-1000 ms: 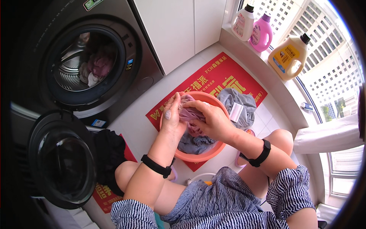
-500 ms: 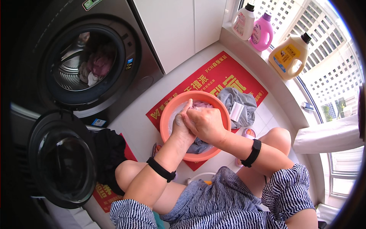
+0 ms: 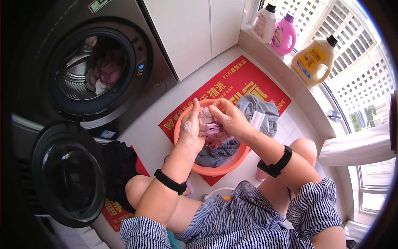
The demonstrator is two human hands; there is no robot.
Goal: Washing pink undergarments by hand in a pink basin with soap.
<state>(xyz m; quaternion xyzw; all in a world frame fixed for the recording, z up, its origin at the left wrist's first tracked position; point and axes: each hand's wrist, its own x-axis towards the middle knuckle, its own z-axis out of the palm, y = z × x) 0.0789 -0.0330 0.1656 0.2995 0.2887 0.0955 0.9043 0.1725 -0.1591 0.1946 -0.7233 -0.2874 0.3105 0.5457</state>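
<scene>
Above an orange basin (image 3: pixel 244 159), a wet pink garment (image 3: pixel 216 136) hangs crumpled between my hands. My left hand (image 3: pixel 193 125) supports its left side, closed on the cloth with one digit pointing up; white foam clings to the skin. Thumb and fingers of my right hand (image 3: pixel 229 118) pinch the upper edge. Lower in the basin lie grey-blue clothes (image 3: pixel 213 157) in whitish water. Against the basin's right side is a heap of grey cloth (image 3: pixel 270 120), with a pale, smooth block (image 3: pixel 257 120) resting on it.
A washing machine (image 3: pixel 159 89) stands at left, its round door (image 3: pixel 68 174) swung open and laundry inside. Black cloth (image 3: pixel 122 166) lies by the door. Three bottles, white (image 3: pixel 263 25), pink (image 3: pixel 283 35) and yellow (image 3: pixel 314 60), line the window ledge. Under the basin is a red mat (image 3: pixel 232 74).
My hands were pressed together over the basin. Now they are apart, the right one shifted up and right, with the pink garment lifted and spread between them.
</scene>
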